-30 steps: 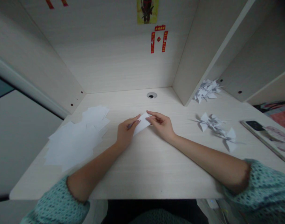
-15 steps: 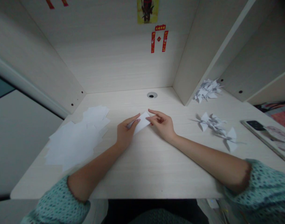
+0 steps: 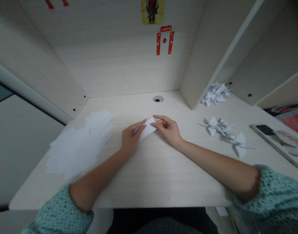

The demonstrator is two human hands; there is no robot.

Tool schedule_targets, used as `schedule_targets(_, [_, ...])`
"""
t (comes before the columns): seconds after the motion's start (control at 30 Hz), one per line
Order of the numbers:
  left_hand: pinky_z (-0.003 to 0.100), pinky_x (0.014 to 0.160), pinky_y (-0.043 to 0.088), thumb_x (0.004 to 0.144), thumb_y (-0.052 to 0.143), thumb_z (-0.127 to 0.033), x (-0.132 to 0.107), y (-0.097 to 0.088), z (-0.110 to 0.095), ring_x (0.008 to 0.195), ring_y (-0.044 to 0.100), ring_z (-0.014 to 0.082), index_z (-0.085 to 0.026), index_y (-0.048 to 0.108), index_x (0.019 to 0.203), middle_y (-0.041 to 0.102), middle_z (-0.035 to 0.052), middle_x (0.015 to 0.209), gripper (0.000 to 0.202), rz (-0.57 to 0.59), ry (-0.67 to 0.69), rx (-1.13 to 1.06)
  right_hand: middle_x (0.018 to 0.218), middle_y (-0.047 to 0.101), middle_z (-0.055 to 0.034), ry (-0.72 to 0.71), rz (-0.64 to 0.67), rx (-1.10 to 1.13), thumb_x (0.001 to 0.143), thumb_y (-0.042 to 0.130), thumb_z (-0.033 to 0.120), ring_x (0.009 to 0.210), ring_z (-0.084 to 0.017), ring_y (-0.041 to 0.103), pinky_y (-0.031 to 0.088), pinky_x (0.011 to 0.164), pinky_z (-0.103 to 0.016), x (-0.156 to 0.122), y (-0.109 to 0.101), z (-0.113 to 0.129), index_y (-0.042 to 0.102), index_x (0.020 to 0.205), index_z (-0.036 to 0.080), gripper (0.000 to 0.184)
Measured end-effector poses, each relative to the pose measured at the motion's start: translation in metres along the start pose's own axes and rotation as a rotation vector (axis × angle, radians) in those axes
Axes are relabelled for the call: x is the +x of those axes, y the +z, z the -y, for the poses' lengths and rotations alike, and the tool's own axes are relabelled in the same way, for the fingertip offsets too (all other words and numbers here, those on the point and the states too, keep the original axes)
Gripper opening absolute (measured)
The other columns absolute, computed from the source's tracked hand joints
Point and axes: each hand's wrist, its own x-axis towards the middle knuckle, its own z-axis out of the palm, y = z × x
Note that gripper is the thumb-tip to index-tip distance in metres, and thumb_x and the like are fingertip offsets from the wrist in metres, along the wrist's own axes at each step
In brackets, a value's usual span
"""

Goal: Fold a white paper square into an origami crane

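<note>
A small folded sheet of white paper (image 3: 146, 130) is held between my two hands, just above the middle of the desk. My left hand (image 3: 132, 135) pinches its left side, thumb on top and fingers behind. At the paper's right edge, my right hand (image 3: 168, 129) grips it with the thumb and fingers. My fingers hide part of the folds. Loose white paper sheets (image 3: 75, 148) lie spread on the left of the desk. To the right of my right hand sit several folded paper cranes (image 3: 223, 130).
A pile of folded white paper pieces (image 3: 215, 93) rests beyond the upright panel (image 3: 202, 58). On the far right lies a phone (image 3: 277, 139). The desk (image 3: 144, 182) has a round cable hole (image 3: 158, 99) near the back wall. Patterned cloth (image 3: 291, 118) shows at the right edge.
My right thumb and fingers have shifted slightly left along the paper's edge. The whole view has also moved a little. My left hand keeps the same hold.
</note>
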Motion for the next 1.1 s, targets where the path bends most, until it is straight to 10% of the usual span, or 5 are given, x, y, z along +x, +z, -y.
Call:
schedule_targets(0.33, [0.032, 0.096, 0.047, 0.081, 0.061, -0.038, -0.0006, 0.0013, 0.0016, 0.105, 0.063, 0.0200, -0.026, 0.070, 0.106, 0.069, 0.0011, 0.111, 0.030, 0.028, 0.016, 0.003, 0.066, 0.067, 0.0014, 0.023, 0.058, 0.020, 0.069, 0.071, 0.041, 0.050, -0.009, 0.051, 0.037, 0.048, -0.022, -0.0008, -0.0006, 0.0031, 0.057, 0.118, 0.020, 0.055])
schedule_targets(0.57, [0.025, 0.052, 0.045, 0.077, 0.061, -0.048, 0.0035, -0.0021, 0.0071, 0.060, 0.061, 0.0135, -0.024, 0.072, 0.102, 0.074, 0.0026, 0.094, 0.037, -0.009, -0.062, 0.072, 0.065, 0.066, 0.0009, 0.012, -0.064, 0.034, 0.068, 0.072, 0.043, 0.052, -0.011, 0.054, 0.040, 0.052, -0.024, 0.0043, -0.0032, -0.0021, 0.054, 0.118, 0.020, 0.058])
schedule_targets(1.1, [0.024, 0.063, 0.049, 0.070, 0.070, -0.041, 0.0042, 0.0020, 0.0089, 0.071, 0.066, 0.0163, -0.020, 0.072, 0.099, 0.074, 0.0053, 0.082, 0.036, 0.068, -0.149, -0.178, 0.064, 0.060, 0.0033, -0.045, 0.061, -0.009, 0.074, 0.068, 0.033, 0.057, -0.011, 0.051, 0.037, 0.055, -0.025, 0.0005, -0.0024, 0.0013, 0.052, 0.118, 0.022, 0.048])
